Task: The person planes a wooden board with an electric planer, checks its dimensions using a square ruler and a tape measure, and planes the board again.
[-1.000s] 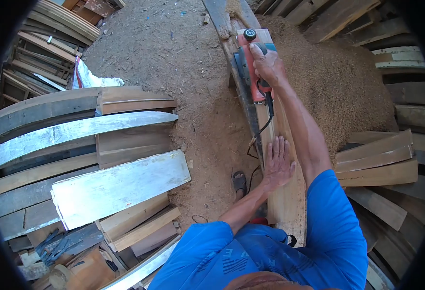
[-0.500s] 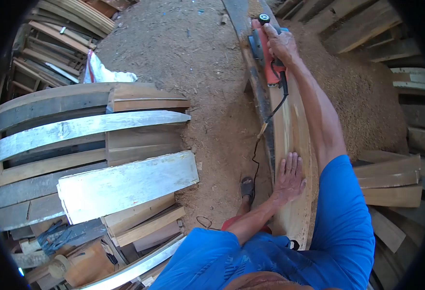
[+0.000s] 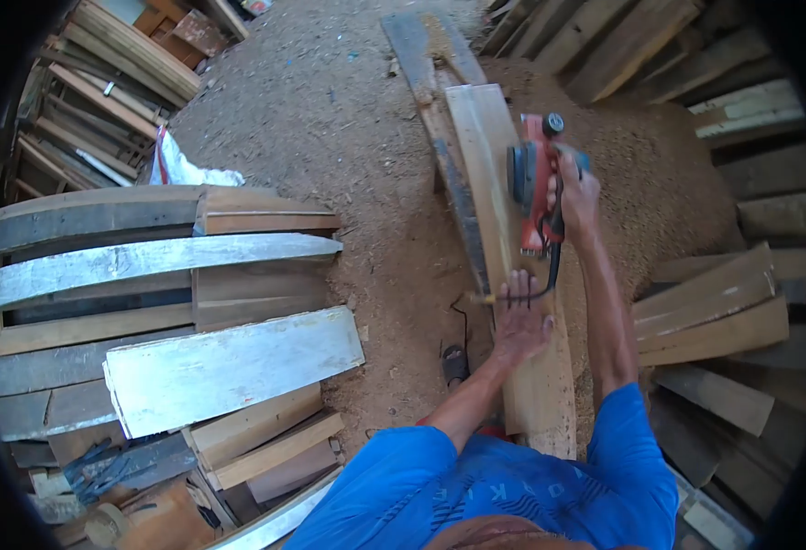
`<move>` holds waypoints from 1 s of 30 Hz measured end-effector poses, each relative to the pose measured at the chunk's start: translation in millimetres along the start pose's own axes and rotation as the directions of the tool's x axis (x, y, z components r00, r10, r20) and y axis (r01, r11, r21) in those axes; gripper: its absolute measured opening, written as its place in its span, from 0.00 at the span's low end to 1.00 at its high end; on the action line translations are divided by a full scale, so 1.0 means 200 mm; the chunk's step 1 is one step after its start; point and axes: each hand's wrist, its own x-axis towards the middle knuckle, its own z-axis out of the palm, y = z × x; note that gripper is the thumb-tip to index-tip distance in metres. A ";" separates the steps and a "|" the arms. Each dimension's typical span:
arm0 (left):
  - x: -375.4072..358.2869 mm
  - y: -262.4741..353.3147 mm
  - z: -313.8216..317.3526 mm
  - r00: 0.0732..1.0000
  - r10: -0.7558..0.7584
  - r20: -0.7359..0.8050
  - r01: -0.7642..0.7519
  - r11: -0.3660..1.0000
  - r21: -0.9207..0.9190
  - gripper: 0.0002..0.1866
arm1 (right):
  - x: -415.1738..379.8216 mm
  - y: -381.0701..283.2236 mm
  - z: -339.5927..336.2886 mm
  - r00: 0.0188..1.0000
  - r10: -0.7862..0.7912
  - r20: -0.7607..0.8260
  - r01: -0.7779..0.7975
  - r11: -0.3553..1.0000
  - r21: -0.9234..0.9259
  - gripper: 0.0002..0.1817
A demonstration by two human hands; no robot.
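Observation:
My right hand (image 3: 577, 194) is wrapped round the handle of a red electric hand planer (image 3: 536, 179), which overlaps the right edge of a long pale wooden board (image 3: 479, 147). My left hand (image 3: 520, 321) lies flat on the board nearer my body, its fingers stretched forward. The planer's dark cord (image 3: 552, 270) loops down across the fingers of that hand and off the board's left side. Beneath the board runs a narrow, worn wooden bench (image 3: 412, 55), with shavings on its far end.
Stacked planks fill the left side, topped by a whitish board (image 3: 238, 362). Wood shavings (image 3: 660, 202) are heaped right of the bench, with more planks (image 3: 715, 321) beyond. A white sack (image 3: 187, 170) lies at the upper left. My sandalled foot (image 3: 455, 362) is on the dirt floor.
My right hand has drawn the planer back toward me and to the board's right side. My left hand has slid farther forward, and the board's far end has come into view.

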 end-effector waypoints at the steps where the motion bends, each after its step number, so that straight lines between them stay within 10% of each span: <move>1: 0.00 0.00 0.01 0.999 0.012 -0.037 -0.011 1.000 0.015 0.47 | -0.13 0.01 -0.08 0.999 0.002 -0.046 -0.002 1.000 -0.003 0.21; 7: -0.12 -0.07 0.10 0.933 0.325 -0.155 -0.317 0.945 0.075 0.44 | -0.86 0.03 -0.47 0.973 0.029 -0.228 -0.017 0.998 0.055 0.17; 12: -0.97 -0.07 0.03 0.576 0.716 0.395 -0.714 0.676 -0.182 0.36 | -1.39 0.13 -0.75 0.954 0.107 -0.279 -0.111 0.994 0.004 0.20; 14: -1.30 -0.09 -0.02 0.426 0.749 0.506 -0.648 0.644 -0.407 0.32 | -1.61 0.19 -0.86 0.952 0.131 -0.276 -0.155 0.985 -0.069 0.20; 17: -1.50 -0.16 -0.02 0.455 0.252 0.854 0.253 0.883 -0.395 0.27 | -1.85 0.23 -0.99 0.949 0.171 -0.263 -0.222 0.959 -0.175 0.20; 18: -1.54 -0.23 0.06 0.607 0.148 0.781 0.342 0.839 -0.424 0.28 | -1.94 0.26 -1.04 0.951 0.183 -0.249 -0.237 0.949 -0.210 0.20; 20: -1.63 -0.39 0.26 0.807 -0.111 0.580 0.473 0.710 -0.522 0.29 | -2.11 0.27 -1.09 0.949 0.211 -0.235 -0.270 0.927 -0.259 0.21; 30: -1.08 -0.16 0.36 0.772 -0.382 0.509 0.624 0.607 -0.492 0.41 | -2.68 0.36 -1.20 0.936 0.297 -0.191 -0.350 0.855 -0.384 0.26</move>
